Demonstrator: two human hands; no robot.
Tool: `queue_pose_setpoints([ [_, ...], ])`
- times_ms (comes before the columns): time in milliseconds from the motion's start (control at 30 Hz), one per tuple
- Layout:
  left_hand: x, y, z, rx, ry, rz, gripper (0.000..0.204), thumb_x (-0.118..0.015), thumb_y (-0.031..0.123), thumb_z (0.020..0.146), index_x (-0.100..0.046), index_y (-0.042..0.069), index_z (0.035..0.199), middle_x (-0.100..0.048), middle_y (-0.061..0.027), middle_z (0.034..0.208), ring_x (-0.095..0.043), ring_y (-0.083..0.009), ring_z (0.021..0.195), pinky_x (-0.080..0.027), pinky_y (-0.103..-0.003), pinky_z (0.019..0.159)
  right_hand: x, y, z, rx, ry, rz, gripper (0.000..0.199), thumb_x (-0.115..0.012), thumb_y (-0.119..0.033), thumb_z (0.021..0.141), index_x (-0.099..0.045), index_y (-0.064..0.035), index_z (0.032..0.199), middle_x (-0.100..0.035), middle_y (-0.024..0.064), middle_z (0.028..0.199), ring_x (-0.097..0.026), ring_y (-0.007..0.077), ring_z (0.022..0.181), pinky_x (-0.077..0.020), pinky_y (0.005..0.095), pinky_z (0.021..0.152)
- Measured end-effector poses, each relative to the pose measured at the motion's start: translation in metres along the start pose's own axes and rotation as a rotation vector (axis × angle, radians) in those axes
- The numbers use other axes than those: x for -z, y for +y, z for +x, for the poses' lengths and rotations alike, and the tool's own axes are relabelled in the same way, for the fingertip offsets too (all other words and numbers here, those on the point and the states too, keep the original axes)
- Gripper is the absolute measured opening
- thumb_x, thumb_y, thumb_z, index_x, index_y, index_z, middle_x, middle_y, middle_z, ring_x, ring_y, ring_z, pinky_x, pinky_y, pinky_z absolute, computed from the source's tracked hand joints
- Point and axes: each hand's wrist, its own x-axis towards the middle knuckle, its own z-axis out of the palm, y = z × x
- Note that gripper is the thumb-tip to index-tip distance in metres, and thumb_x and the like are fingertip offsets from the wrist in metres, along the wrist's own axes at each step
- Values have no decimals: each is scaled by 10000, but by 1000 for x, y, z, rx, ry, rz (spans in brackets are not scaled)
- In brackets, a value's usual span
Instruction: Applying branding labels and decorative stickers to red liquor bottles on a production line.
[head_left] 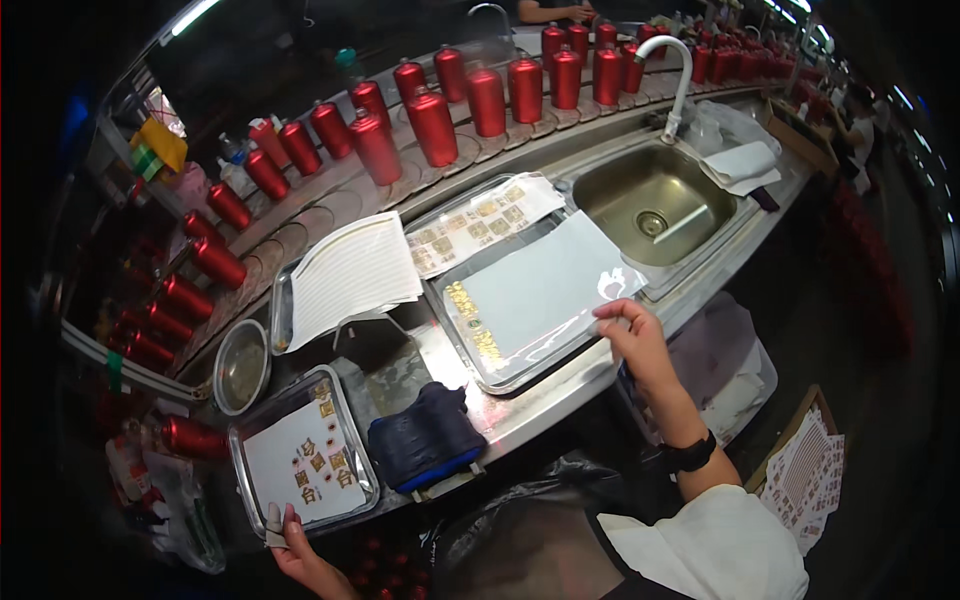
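On the metal counter, a steel tray holds a glossy pale decal sheet with gold decals along its left end. My right hand is at the sheet's near right edge, thumb and forefinger pinched on it. At the lower left, a second tray contains a white sheet with several gold-brown character decals. My left hand touches this tray's near corner, its fingers stretched out, with pale covers on the fingertips. Nothing shows in its grasp.
Red bottles stand in rows on a conveyor along the back. A sink with a white tap is at the right. Lined paper, printed decal sheets, a metal bowl and a dark blue cloth-like bundle lie around the trays.
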Motion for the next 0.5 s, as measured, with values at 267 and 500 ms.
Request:
queue_pose_setpoints([
  [267,-49,29,36,-198,-271,-1,312,-530,0,964,-564,-123,1248,-645,-157,1165,-624,-227,1006,-500,-343,915,121,46,34,246,654,-67,133,-613,-54,872,-652,-40,999,-618,-30,780,-437,1,535,-323,167,497],
  [500,-103,79,80,-366,-415,96,322,-530,10,965,-580,-98,1263,-631,-187,1212,-618,-263,1062,-491,-360,947,266,112,-12,256,1249,-177,98,-606,-19,849,-669,-17,925,-649,22,839,-582,108,767,-447,247,730],
])
